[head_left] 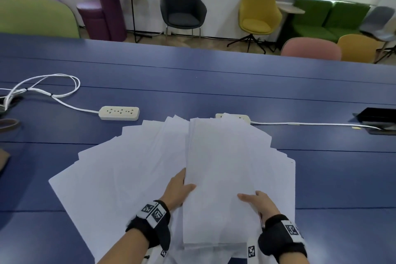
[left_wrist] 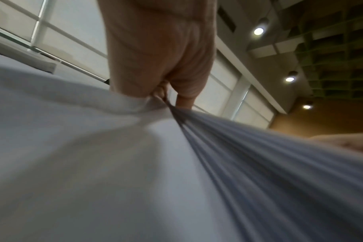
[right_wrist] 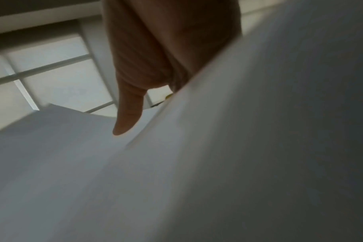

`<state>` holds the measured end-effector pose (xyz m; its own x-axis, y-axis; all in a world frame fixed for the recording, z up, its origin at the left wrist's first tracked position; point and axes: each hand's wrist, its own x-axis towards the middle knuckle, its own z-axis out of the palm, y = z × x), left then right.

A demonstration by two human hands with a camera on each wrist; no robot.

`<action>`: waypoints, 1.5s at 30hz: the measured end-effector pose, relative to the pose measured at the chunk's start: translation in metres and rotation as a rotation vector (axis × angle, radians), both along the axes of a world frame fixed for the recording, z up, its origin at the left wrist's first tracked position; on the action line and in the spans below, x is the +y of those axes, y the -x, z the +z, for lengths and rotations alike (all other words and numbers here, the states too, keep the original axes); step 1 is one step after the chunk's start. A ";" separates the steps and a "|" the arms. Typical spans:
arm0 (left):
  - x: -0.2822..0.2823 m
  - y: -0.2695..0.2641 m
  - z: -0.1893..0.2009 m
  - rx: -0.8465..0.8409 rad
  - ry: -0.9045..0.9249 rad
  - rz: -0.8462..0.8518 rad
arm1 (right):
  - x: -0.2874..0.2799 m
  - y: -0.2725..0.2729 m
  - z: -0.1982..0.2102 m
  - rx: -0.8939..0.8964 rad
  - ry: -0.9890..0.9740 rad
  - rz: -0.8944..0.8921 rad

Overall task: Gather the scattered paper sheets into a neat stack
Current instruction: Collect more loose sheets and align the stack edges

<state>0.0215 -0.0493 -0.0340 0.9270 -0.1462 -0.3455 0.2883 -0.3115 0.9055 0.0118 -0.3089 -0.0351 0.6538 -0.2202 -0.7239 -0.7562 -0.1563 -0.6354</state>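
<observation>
White paper sheets lie fanned across the blue table. On top of the fan sits a squared stack of sheets, held at both long edges. My left hand grips its left edge, thumb on top and fingers hidden beneath. My right hand grips the right edge, thumb lying on the top sheet. In the left wrist view the stack's layered edge fans out from my left hand. In the right wrist view my thumb rests on the paper.
A white power strip with a coiled cable lies at the left. A second strip is partly under the far sheets, its cord running right to a black box. Chairs stand beyond the table's far edge.
</observation>
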 end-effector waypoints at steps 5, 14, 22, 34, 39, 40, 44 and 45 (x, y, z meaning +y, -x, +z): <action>-0.001 0.010 0.012 -0.107 0.132 0.134 | -0.005 0.003 0.016 -0.022 -0.185 0.008; 0.015 0.009 -0.007 0.071 -0.382 -0.040 | 0.009 0.018 0.015 -0.115 -0.136 0.055; -0.002 0.006 -0.007 0.332 0.194 0.142 | -0.008 0.028 0.007 -0.040 0.074 0.002; -0.042 0.001 0.008 -0.141 -0.134 0.159 | -0.002 0.009 0.002 -0.168 0.225 -0.007; -0.031 0.003 0.005 0.010 -0.036 0.071 | -0.011 0.011 0.005 -0.124 0.025 -0.007; -0.028 0.002 0.006 0.058 0.016 0.065 | -0.012 0.012 0.009 -0.140 0.013 0.011; -0.012 -0.002 0.010 0.312 0.229 0.008 | -0.016 0.016 0.012 -0.212 -0.032 0.082; -0.010 -0.002 0.010 0.367 0.223 -0.006 | -0.017 0.016 0.009 -0.225 -0.039 0.084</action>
<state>0.0238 -0.0593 -0.0242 0.7476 -0.2598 -0.6112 0.6024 -0.1223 0.7888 -0.0044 -0.3255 -0.0256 0.8141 -0.1332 -0.5653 -0.5807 -0.1845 -0.7929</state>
